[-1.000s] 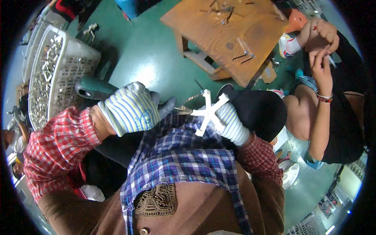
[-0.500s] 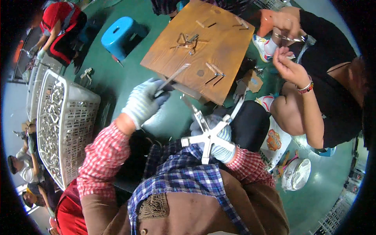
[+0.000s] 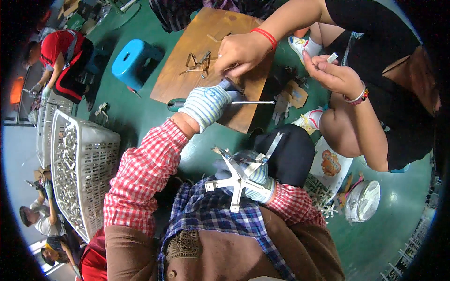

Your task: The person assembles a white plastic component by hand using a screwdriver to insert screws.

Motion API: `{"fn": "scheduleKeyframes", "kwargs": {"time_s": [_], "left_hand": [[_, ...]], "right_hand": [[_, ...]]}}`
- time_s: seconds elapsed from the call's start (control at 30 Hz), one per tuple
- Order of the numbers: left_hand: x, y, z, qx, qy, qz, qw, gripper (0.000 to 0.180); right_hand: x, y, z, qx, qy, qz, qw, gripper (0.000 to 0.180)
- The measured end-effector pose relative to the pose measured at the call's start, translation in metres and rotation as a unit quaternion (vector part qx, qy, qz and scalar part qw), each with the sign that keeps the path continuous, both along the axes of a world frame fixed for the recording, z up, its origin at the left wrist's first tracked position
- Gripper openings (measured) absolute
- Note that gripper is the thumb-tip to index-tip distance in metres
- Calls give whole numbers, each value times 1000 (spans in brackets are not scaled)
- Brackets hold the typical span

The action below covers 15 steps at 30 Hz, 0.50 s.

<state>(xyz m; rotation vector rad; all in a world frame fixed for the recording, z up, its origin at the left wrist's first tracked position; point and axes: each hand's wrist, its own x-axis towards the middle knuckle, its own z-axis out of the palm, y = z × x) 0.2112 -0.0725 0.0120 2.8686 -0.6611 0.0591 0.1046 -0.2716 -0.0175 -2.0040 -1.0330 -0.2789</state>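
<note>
My left hand (image 3: pixel 206 105), in a blue-and-white striped glove with dark fingertips, is at the near edge of the wooden table (image 3: pixel 171 79). It is closed on a screwdriver (image 3: pixel 255 102); the dark green handle shows left of the glove and the thin metal shaft points right. Its fingertips reach the tabletop close to a co-worker's hand (image 3: pixel 241 54). In front of my lap, my right hand (image 3: pixel 260 182), gloved alike, grips a white metal star-shaped frame (image 3: pixel 240 177) with several arms from behind. Part of those fingers is hidden by the frame.
Thin metal strips (image 3: pixel 197 65) lie on the table. The co-worker's other hand (image 3: pixel 335 77) pinches a small white piece. To the left are a white basket (image 3: pixel 96 154) full of metal parts and a blue stool (image 3: pixel 133 63). A round tin (image 3: pixel 363 201) stands at right.
My left hand has moved right to the table edge with the screwdriver, whose shaft has swung to point right. A co-worker's hand has come over the table. The star-shaped frame has shifted slightly nearer and left.
</note>
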Motion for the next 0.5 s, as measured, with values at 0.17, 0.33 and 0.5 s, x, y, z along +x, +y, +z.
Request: {"fn": "scheduleKeyframes", "kwargs": {"time_s": [0.17,0.33,0.5], "left_hand": [[-3,-2,5,60,12,-1,998,20],[-18,17,-4,20,-38,7,999,20],[-40,37,4,-74,-26,96,992,22]], "right_hand": [[1,0,5,-13,27,23,999,33],[-1,2,-2,9,105,56,993,33],[1,3,-18,108,293,17,950,39]]}}
